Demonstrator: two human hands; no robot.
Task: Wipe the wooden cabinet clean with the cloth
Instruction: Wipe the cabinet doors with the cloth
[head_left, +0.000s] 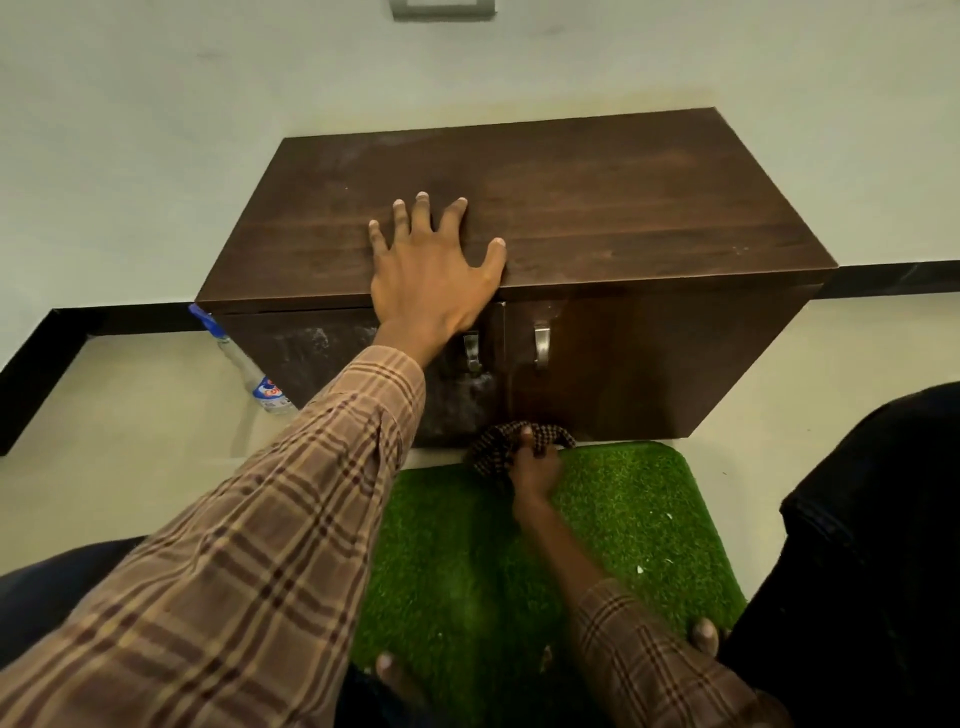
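The low dark wooden cabinet (597, 208) stands against the wall, with two doors and two metal handles (541, 344) at the middle. My left hand (434, 265) lies flat on its top near the front edge, fingers spread. My right hand (535, 467) grips a dark checked cloth (498, 441) bunched against the bottom edge of the cabinet front, where the two doors meet. The left door (322, 353) shows pale dusty smears.
A green artificial-grass mat (623, 519) lies on the pale floor in front of the cabinet. A spray bottle (249, 371) with a blue top leans beside the cabinet's left side. My dark-trousered knees (872, 519) flank the mat, toes at its near edge.
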